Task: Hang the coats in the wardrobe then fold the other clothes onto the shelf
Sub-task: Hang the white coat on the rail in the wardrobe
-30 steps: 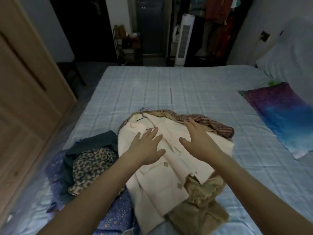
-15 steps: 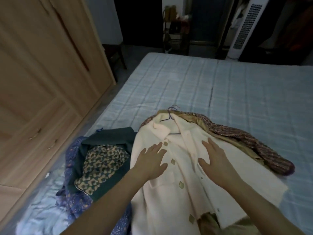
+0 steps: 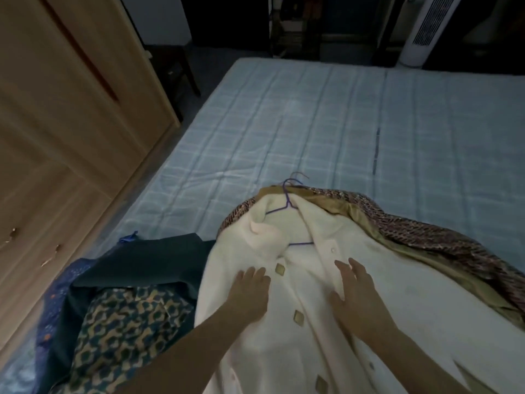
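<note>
Both flat hands' fingers (image 3: pixel 345 267) rest on the cream coat (image 3: pixel 298 336).

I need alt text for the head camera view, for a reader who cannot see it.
Two bare hands, left hand and right hand, lie flat and open on a cream coat on a purple hanger, spread on a bed. A patterned brown coat lies beneath it, other clothes to the left, beside a closed wooden wardrobe.

Both forearms bare, reaching forward from the lower edge of view and converging slightly. Left hand (image 3: pixel 251 291) palm down, fingers extended and close together, lying flat. Right hand (image 3: pixel 356 294) palm down, fingers extended and slightly spread, thumb out to the side, apart from the left
</note>
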The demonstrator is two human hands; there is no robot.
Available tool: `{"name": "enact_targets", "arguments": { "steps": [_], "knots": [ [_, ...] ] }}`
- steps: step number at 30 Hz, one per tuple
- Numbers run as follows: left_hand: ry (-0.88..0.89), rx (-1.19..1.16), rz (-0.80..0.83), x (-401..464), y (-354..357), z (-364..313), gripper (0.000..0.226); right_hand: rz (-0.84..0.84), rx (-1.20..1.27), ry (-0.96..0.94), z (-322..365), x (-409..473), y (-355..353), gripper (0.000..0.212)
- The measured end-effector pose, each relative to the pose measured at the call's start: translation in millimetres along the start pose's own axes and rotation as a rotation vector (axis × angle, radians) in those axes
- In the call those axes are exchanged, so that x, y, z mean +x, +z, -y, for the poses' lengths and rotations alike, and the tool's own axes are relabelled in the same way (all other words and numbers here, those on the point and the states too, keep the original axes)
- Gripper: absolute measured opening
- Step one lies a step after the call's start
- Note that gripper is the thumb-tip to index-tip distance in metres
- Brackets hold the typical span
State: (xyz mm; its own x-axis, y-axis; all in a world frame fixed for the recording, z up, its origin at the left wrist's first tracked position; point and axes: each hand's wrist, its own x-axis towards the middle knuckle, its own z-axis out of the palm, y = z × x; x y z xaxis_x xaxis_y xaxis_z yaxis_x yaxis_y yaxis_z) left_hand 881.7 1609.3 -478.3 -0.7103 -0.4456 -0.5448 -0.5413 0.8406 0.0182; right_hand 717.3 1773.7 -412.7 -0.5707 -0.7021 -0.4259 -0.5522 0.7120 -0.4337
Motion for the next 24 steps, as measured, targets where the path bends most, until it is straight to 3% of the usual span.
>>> {"name": "enact_targets", "arguments": {
  "steps": [2,4,7,10,12,15,17,20,22,24],
  "knots": [
    [0.019,0.026,-0.081,19,10,9,0.031,-0.039,-0.023,0.000,-1,29,16,0.070],
    [0.027,-0.081,-0.292,43,10,22,0.026,-0.084,-0.018,0.021,-1,56,32,0.071],
    [-0.177,-0.303,-0.605,79,12,45,0.027,-0.134,-0.038,0.062,-11,79,65,0.077],
    [-0.362,-0.561,-0.573,96,28,58,0.041,-0.083,-0.087,0.013,-34,85,104,0.093],
    [-0.383,-0.543,-0.553,102,36,59,0.049,-0.069,-0.116,0.004,-43,87,115,0.101],
    [-0.427,-0.464,-0.617,114,25,68,0.037,-0.121,-0.155,-0.022,-47,95,110,0.103],
    [-0.446,-0.443,-0.536,120,10,75,0.045,-0.053,-0.181,-0.026,-46,94,102,0.103],
    [-0.400,-0.546,-0.285,117,-18,90,0.075,0.069,-0.104,0.004,-41,96,83,0.098],
    [-0.273,-0.640,-0.075,105,-38,96,0.085,0.150,0.004,0.068,-28,90,63,0.086],
    [-0.141,-0.831,0.057,77,-57,92,0.088,0.075,0.140,0.085,-16,74,46,0.063]
  ]
}}
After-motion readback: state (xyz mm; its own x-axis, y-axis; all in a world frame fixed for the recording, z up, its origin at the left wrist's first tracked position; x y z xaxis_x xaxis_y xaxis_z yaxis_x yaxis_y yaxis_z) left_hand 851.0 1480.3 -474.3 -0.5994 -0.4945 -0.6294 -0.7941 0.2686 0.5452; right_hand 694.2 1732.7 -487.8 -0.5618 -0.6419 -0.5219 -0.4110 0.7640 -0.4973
